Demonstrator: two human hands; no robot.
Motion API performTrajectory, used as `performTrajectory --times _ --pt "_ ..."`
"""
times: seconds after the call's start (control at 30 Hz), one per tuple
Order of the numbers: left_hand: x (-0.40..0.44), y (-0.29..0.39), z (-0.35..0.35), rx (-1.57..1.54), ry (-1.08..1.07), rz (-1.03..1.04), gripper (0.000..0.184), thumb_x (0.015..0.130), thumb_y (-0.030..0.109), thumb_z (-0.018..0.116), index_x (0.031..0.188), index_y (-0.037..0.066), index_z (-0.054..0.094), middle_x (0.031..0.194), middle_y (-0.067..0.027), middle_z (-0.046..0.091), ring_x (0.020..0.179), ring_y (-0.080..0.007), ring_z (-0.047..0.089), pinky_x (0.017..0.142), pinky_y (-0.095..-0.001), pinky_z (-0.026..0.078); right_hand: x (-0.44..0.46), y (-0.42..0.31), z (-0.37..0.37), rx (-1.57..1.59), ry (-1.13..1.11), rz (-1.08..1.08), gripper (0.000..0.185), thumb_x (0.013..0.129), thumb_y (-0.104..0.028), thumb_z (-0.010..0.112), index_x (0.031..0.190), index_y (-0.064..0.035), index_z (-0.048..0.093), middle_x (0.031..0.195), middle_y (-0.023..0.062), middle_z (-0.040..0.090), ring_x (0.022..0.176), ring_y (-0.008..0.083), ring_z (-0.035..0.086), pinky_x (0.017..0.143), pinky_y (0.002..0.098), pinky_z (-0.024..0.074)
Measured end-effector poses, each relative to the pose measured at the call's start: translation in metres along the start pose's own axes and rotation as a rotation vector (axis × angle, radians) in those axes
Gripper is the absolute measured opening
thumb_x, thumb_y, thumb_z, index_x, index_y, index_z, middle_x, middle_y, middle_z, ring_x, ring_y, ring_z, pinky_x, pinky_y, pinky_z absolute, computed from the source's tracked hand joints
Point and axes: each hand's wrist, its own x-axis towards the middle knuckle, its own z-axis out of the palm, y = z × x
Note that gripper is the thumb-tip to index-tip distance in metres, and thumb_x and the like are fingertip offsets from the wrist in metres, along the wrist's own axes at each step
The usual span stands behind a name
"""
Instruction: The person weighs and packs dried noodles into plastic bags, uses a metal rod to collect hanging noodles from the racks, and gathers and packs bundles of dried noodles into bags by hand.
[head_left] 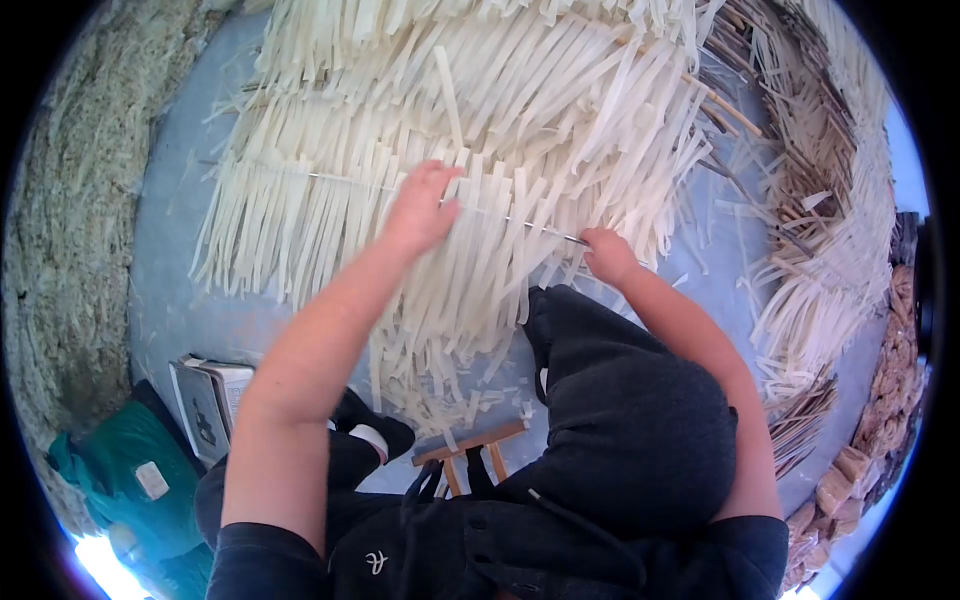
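My right hand (610,256) is closed on the right end of a thin metal rod (557,233). The rod runs leftward, in and out of sight, among pale flat strips (330,215) that hang along it in a row. Over the middle of this row lies my left hand (422,206), its thumb apart from its fingers, touching or just above the strips; its palm side is hidden. One loose strip (448,100) stands out at a slant just beyond my left hand.
More layers of pale strips (520,75) cover the floor ahead. Thin brown sticks (800,120) lie in a heap at the right. A wooden stool (470,442) sits near my legs. On the left are a book-like box (205,405) and a green bag (125,480).
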Motion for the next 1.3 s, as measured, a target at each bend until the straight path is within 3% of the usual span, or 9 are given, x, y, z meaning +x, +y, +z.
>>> performTrajectory --times 0.07,0.23,0.3,0.4,0.43,0.63,0.97,1.13,1.3 --pt "-0.013 0.026 0.039 0.015 -0.079 0.023 0.050 0.082 0.016 0.068 0.130 0.019 0.056 0.138 -0.0158 0.045 0.130 -0.0355 0.042 0.110 -0.0404 0.035 -0.005 -0.011 0.002 -0.127 0.087 -0.062 0.035 0.079 -0.016 0.065 0.112 -0.0049 0.061 0.103 0.0193 0.066 0.096 0.0379 0.063 0.086 0.0456 0.0493" --pt "-0.042 0.105 0.086 0.179 -0.050 0.149 0.055 0.081 0.025 0.069 0.134 0.024 0.053 0.151 -0.0116 0.033 0.143 -0.0342 0.025 0.115 -0.0579 0.021 -0.030 -0.063 -0.034 0.343 0.076 -0.247 0.020 0.085 -0.022 0.066 0.095 -0.0041 0.065 0.080 0.0187 0.066 0.077 0.0364 0.065 0.069 0.0438 0.0508" --pt "-0.043 0.106 0.093 0.178 0.034 0.215 0.044 0.081 0.027 0.067 0.125 0.024 0.058 0.155 -0.0077 0.028 0.147 -0.0314 0.018 0.112 -0.0689 0.012 -0.041 -0.078 -0.040 0.335 0.095 -0.255 0.022 0.086 -0.024 0.066 0.096 -0.0046 0.065 0.080 0.0180 0.066 0.075 0.0369 0.065 0.068 0.0429 0.0509" --pt "-0.039 0.088 0.092 0.441 -0.021 0.238 0.032 0.082 0.024 0.064 0.114 0.024 0.060 0.156 -0.0045 0.028 0.148 -0.0301 0.016 0.110 -0.0726 0.007 -0.057 -0.088 -0.046 0.316 0.138 -0.212 0.023 0.088 -0.027 0.065 0.096 -0.0056 0.065 0.080 0.0173 0.067 0.072 0.0373 0.065 0.065 0.0421 0.0510" --pt "-0.037 0.083 0.090 0.412 -0.029 0.242 0.019 0.083 0.021 0.062 0.102 0.022 0.063 0.156 -0.0026 0.027 0.148 -0.0286 0.014 0.110 -0.0732 0.005 -0.063 -0.086 -0.050 0.300 0.158 -0.157 0.023 0.088 -0.028 0.065 0.096 -0.0063 0.065 0.079 0.0172 0.067 0.071 0.0374 0.065 0.065 0.0422 0.0510" --pt "-0.027 0.036 0.064 0.434 -0.063 0.052 0.013 0.083 0.018 0.061 0.094 0.021 0.066 0.157 0.0003 0.026 0.149 -0.0242 0.013 0.108 -0.0751 0.006 -0.119 -0.025 -0.063 -0.069 0.274 -0.209 0.020 0.092 -0.026 0.062 0.101 -0.0083 0.061 0.077 0.0151 0.061 0.069 0.0350 0.062 0.061 0.0439 0.0483" --pt "-0.031 0.001 0.040 0.468 -0.021 0.070 0.011 0.084 0.017 0.061 0.090 0.021 0.069 0.157 0.0051 0.026 0.148 -0.0198 0.017 0.107 -0.0762 0.011 -0.218 0.086 -0.089 -0.441 0.384 -0.124 0.016 0.087 -0.018 0.066 0.095 -0.0081 0.057 0.074 0.0102 0.056 0.067 0.0329 0.058 0.058 0.0439 0.0457" --pt "-0.029 0.013 0.033 0.462 -0.126 -0.071 0.009 0.084 0.018 0.063 0.088 0.019 0.071 0.157 0.0050 0.028 0.148 -0.0199 0.016 0.109 -0.0730 0.011 -0.170 0.013 -0.098 -0.128 0.371 -0.214 0.039 0.085 -0.019 0.068 0.122 -0.0133 0.059 0.081 0.0119 0.059 0.075 0.0314 0.062 0.066 0.0420 0.0500" --pt "-0.029 0.020 0.031 0.432 -0.110 -0.070 0.006 0.083 0.018 0.066 0.086 0.019 0.072 0.156 0.0043 0.029 0.148 -0.0200 0.015 0.109 -0.0728 0.010 -0.099 -0.054 -0.083 -0.181 0.279 -0.287 0.041 0.087 -0.018 0.065 0.127 -0.0161 0.058 0.091 0.0120 0.062 0.082 0.0292 0.064 0.070 0.0385 0.0521"
